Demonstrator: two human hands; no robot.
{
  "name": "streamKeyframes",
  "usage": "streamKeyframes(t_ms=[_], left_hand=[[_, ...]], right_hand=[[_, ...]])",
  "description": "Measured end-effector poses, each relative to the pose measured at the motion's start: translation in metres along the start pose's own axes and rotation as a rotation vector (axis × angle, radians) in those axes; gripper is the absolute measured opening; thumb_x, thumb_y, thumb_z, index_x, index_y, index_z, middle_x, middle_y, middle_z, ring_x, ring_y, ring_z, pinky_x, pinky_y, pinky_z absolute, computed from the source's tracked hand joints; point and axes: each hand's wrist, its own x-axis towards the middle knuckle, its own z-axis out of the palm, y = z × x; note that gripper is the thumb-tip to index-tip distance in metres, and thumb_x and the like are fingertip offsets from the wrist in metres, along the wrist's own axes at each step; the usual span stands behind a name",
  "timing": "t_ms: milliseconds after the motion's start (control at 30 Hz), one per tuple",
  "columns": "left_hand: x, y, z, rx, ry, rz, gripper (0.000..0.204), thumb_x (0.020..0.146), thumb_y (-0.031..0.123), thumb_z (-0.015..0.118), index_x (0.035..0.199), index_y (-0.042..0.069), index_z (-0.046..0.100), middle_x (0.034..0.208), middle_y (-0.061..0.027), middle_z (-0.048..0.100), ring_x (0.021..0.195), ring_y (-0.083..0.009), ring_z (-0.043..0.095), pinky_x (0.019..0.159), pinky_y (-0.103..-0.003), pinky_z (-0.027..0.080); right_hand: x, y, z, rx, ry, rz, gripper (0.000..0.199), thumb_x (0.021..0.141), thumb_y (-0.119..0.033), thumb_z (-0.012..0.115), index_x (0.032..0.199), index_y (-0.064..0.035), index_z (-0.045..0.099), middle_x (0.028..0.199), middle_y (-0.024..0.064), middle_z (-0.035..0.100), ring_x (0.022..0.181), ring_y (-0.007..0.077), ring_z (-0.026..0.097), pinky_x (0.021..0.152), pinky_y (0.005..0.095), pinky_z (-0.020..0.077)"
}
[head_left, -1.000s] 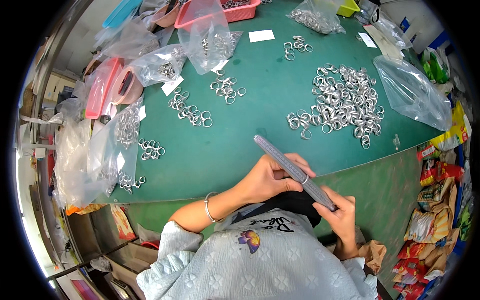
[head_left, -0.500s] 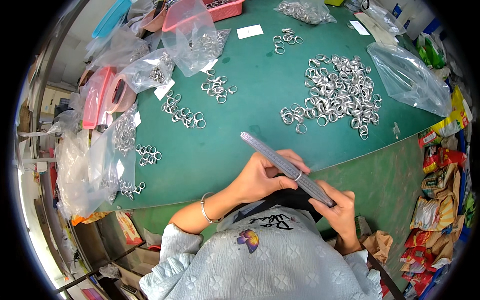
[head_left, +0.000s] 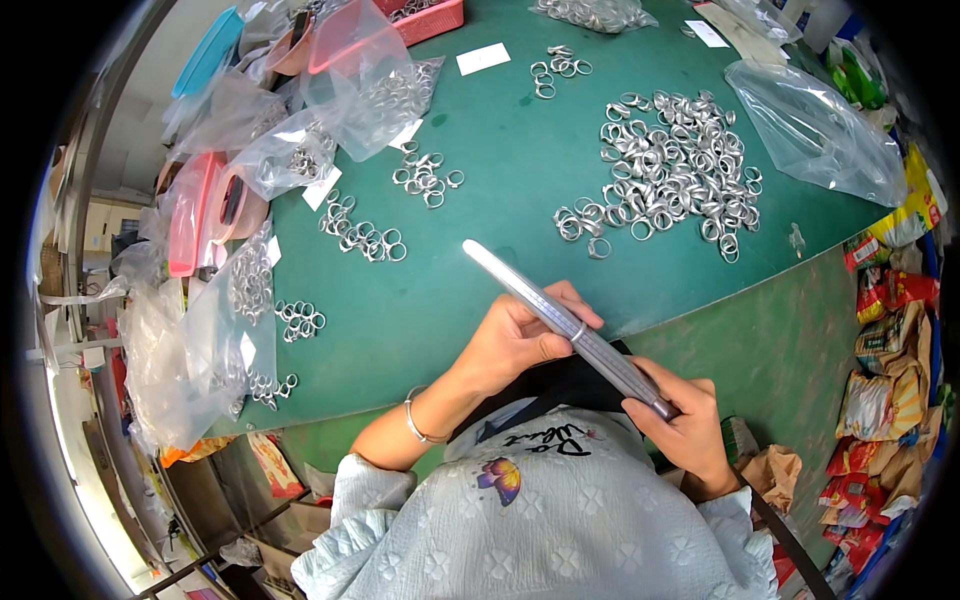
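Note:
A grey metal ring mandrel (head_left: 515, 286) slants in front of me, its thin tip over the green table and its thick end near my body. A silver ring (head_left: 578, 332) sits around it, past the middle toward the thick end. My left hand (head_left: 510, 345) is closed at the ring, with thumb and fingers on opposite sides of the mandrel. Closed around the thick end is my right hand (head_left: 685, 415). Farther off on the table lies a big heap of silver rings (head_left: 685, 165).
Smaller ring groups lie at the left (head_left: 365, 240), the upper left (head_left: 428, 178) and the back (head_left: 560, 68). Clear bags (head_left: 245, 285) and a pink basket (head_left: 430, 22) line the left and back. An open plastic bag (head_left: 815, 135) lies right of the heap.
The mandrel has turned in my hands and now shows a shinier face. Its tip sits slightly farther left and away from me. The ring stays around it; the whole view has shifted a little.

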Motion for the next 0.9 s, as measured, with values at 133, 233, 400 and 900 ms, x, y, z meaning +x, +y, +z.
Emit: streamKeyframes(t_ms=[133, 233, 400, 900], left_hand=[[0.002, -0.004, -0.002, -0.050, 0.001, 0.008, 0.032, 0.076, 0.021, 0.070, 0.096, -0.003, 0.062, 0.094, -0.0034, 0.052, 0.089, -0.0132, 0.051, 0.080, -0.026, 0.042], [0.002, -0.002, 0.000, -0.014, 0.035, 0.005, 0.033, 0.076, 0.022, 0.070, 0.095, -0.003, 0.062, 0.093, -0.0043, 0.052, 0.089, -0.0144, 0.051, 0.080, -0.027, 0.041], [-0.004, 0.003, 0.014, 0.108, 0.198, 0.088, 0.032, 0.077, 0.024, 0.067, 0.095, -0.002, 0.061, 0.094, -0.0070, 0.052, 0.090, -0.0161, 0.049, 0.082, -0.029, 0.040], [-0.072, 0.046, -0.070, -0.031, 0.799, 0.670, 0.027, 0.091, 0.020, 0.050, 0.100, -0.004, 0.056, 0.088, -0.0081, 0.057, 0.087, -0.0166, 0.053, 0.080, -0.033, 0.045]], right_hand=[[0.001, 0.000, -0.001, 0.024, -0.005, 0.008, 0.037, 0.075, -0.001, 0.065, 0.111, 0.0033, 0.054, 0.063, 0.0109, 0.056, 0.052, 0.0089, 0.050, 0.049, 0.0232, 0.0415], [0.003, 0.001, -0.001, 0.023, -0.010, 0.024, 0.038, 0.074, -0.001, 0.065, 0.110, 0.0034, 0.055, 0.064, 0.0113, 0.056, 0.052, 0.0091, 0.050, 0.050, 0.0231, 0.0416], [0.008, 0.002, 0.003, -0.099, 0.009, -0.007, 0.037, 0.072, 0.002, 0.065, 0.108, 0.0045, 0.056, 0.065, 0.0125, 0.056, 0.053, 0.0096, 0.050, 0.051, 0.0231, 0.0423], [0.023, 0.035, 0.041, -0.197, -0.152, -0.053, 0.035, 0.071, -0.001, 0.066, 0.105, 0.0050, 0.058, 0.061, 0.0110, 0.051, 0.051, 0.0067, 0.042, 0.048, 0.0228, 0.0393]])
